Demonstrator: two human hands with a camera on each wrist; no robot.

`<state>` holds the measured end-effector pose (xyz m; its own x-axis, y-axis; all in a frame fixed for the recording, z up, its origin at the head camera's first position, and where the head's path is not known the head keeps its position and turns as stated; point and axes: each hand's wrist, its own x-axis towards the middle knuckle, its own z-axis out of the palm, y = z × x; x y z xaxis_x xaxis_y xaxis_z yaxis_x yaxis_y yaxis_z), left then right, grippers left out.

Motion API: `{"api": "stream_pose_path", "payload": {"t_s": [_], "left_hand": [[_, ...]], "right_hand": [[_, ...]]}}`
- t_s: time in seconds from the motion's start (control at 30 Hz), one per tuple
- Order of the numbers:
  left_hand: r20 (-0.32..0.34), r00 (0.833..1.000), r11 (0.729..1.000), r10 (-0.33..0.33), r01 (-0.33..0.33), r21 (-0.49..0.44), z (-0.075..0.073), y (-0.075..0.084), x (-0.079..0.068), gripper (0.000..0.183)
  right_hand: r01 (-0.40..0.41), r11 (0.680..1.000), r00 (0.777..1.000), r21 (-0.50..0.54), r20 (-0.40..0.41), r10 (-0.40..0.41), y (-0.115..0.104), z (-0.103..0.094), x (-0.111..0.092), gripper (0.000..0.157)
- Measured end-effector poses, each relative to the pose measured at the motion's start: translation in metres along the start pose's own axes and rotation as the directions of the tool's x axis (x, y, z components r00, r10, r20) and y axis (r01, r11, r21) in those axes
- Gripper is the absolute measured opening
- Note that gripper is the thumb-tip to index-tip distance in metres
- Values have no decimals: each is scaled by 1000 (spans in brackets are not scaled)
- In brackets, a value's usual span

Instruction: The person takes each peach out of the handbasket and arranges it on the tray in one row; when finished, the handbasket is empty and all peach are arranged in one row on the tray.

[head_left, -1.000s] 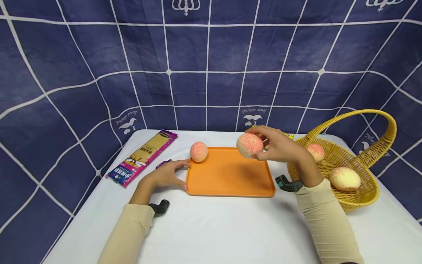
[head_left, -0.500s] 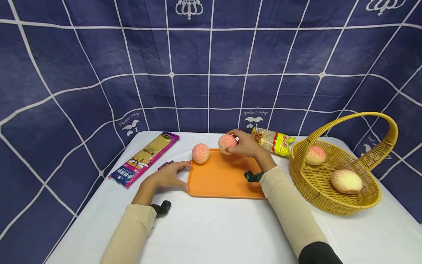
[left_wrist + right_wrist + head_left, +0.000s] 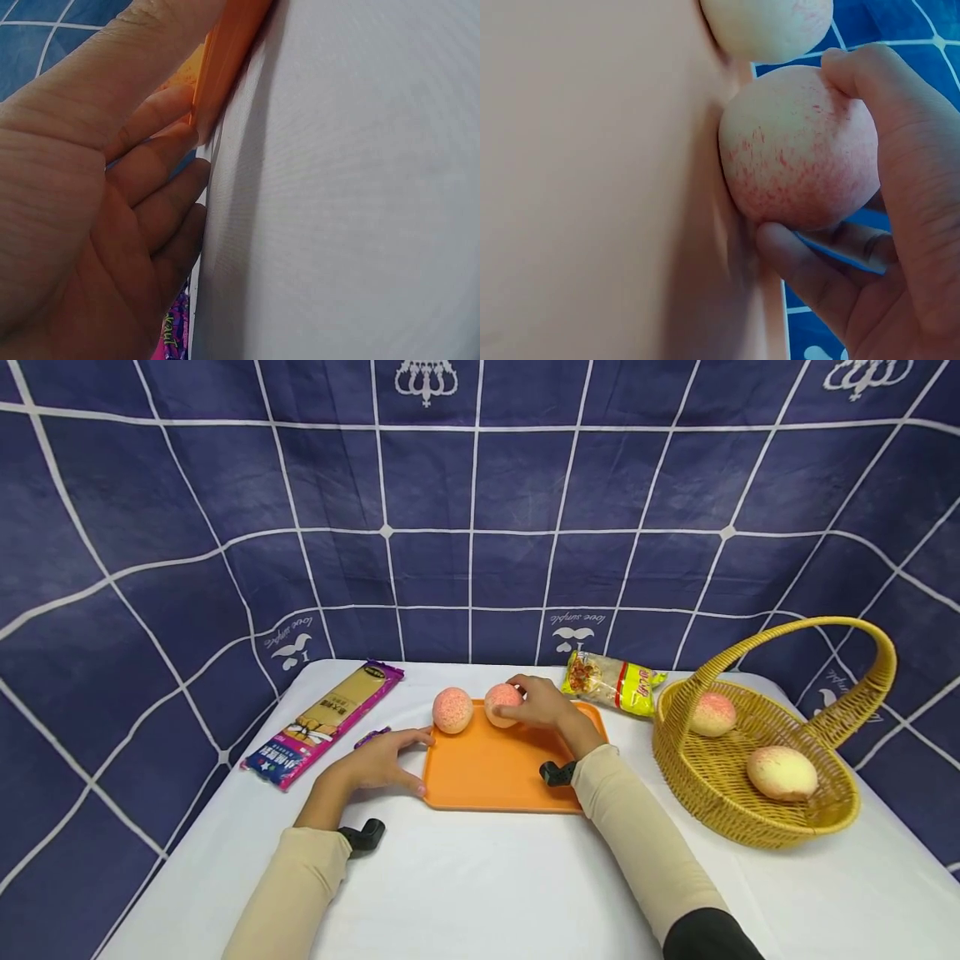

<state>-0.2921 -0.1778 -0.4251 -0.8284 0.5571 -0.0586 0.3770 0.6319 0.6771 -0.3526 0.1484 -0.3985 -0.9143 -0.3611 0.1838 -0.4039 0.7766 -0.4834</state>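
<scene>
The white-covered worktop (image 3: 465, 885) stands before blue, white-lined cloth (image 3: 427, 485). At the far edge of the orange tray (image 3: 487, 777), the right hand (image 3: 543, 703) grips a roundish peach (image 3: 501, 703), blush upward, long axis unclear; the left hand (image 3: 377, 762), loosely spread, touches the tray.

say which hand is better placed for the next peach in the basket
Probably the right hand: it grips a peach but is nearer the basket; the left hand, farther off, touches the tray.
</scene>
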Motion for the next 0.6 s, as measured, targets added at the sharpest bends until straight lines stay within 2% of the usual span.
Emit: {"api": "stream_pose_path", "payload": {"t_s": [0.17,0.4,0.6], "left_hand": [[-7,1000,1000,-6,6,-5,0,-1,0,77],[1,1000,1000,3,-3,-9,2,-2,0,77],[2,1000,1000,-10,10,-7,1,1,1,77]], "right_hand": [[7,1000,1000,11,-4,-6,-5,3,2,58],[15,1000,999,5,34,-15,-8,8,4,64],[15,1000,1000,22,25,-16,-9,8,2,61]]}}
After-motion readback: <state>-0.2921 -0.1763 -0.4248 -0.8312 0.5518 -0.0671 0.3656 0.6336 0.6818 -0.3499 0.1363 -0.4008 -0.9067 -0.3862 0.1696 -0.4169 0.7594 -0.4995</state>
